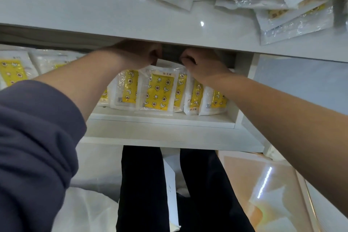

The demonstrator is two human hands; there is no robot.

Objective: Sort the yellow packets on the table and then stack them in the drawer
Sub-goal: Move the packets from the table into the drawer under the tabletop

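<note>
As left hand [138, 55] and right hand [200, 65] pinch its top (fingers [188, 60] curled), a yellow packet [158, 91] stands upright.

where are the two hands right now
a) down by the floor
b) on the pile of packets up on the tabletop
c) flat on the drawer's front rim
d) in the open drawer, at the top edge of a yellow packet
D: the left hand and the right hand reach under the tabletop into the drawer, their fingers curled at the top edge of the front yellow packet.
</note>
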